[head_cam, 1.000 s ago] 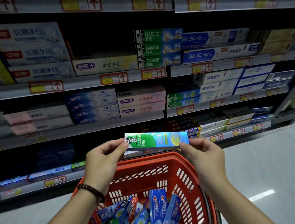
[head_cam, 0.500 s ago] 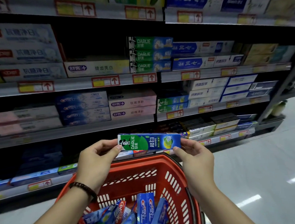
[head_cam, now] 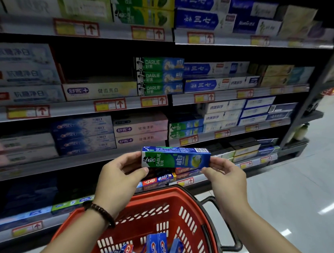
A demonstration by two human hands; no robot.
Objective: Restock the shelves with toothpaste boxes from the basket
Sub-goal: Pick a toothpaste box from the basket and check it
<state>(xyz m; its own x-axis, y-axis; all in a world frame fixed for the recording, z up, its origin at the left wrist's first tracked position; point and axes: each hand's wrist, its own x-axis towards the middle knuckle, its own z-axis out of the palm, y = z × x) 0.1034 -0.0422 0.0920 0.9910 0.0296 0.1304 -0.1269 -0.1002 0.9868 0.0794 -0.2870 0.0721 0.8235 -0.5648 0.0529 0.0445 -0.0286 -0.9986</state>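
Observation:
I hold a green and blue Darlie toothpaste box [head_cam: 176, 159] level above the red basket [head_cam: 177, 200]. My left hand [head_cam: 118, 178], with a bead bracelet on its wrist, pinches the box's left end. My right hand [head_cam: 224, 176] pinches the right end. Several blue and red toothpaste boxes [head_cam: 156, 247] lie in the basket. Matching green and blue Darlie boxes [head_cam: 185, 128] sit stacked on the shelf just beyond, up and right of the held box.
Shelves [head_cam: 110, 156] packed with toothpaste boxes fill the view, each edge carrying red price tags [head_cam: 109, 105]. A taller Darlie stack [head_cam: 160, 76] stands one shelf higher. Pale shiny floor [head_cam: 299, 197] opens to the right. The basket's black handle [head_cam: 222, 225] hangs on its right side.
The box has tilted so its top face shows and has risen a little toward the shelves. The view has tipped up and moved closer. Both hands keep their grip.

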